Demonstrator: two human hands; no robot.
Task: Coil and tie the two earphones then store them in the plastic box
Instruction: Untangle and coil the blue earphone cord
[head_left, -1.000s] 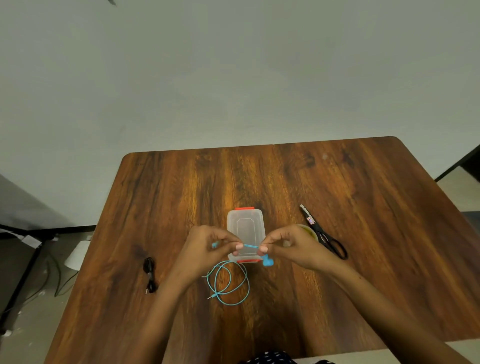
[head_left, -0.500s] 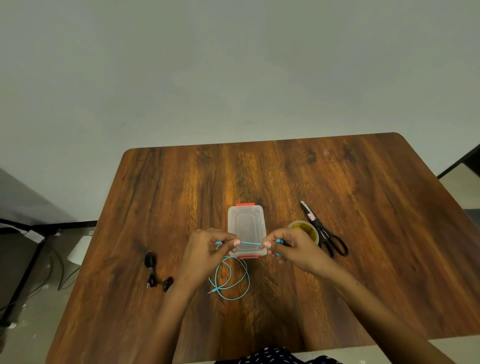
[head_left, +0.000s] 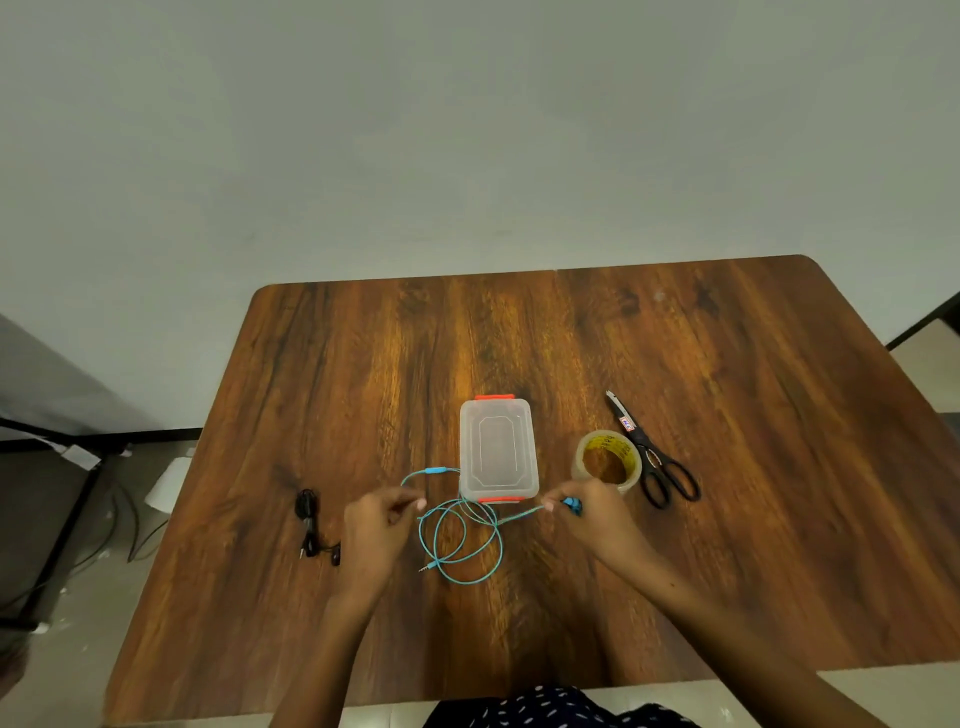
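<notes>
While both hands pinch the blue earphone cord (head_left: 460, 540), left hand (head_left: 382, 525) at 9 o'clock, right hand (head_left: 592, 514) at 3, loose loops sag between.

The left hand (head_left: 382, 525) is motion-blurred, its grip on the blue earphone cable (head_left: 460, 540) unclear.

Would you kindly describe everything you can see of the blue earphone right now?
The blue earphone is a thin turquoise cable, partly coiled in loose loops on the wooden table, in front of the closed plastic box. Its metal jack lies free at the coil's near left. The right hand pinches the strand by the blue earbuds; the left hand pinches another strand, which arcs left past an inline remote. It is not yet tied.
</notes>
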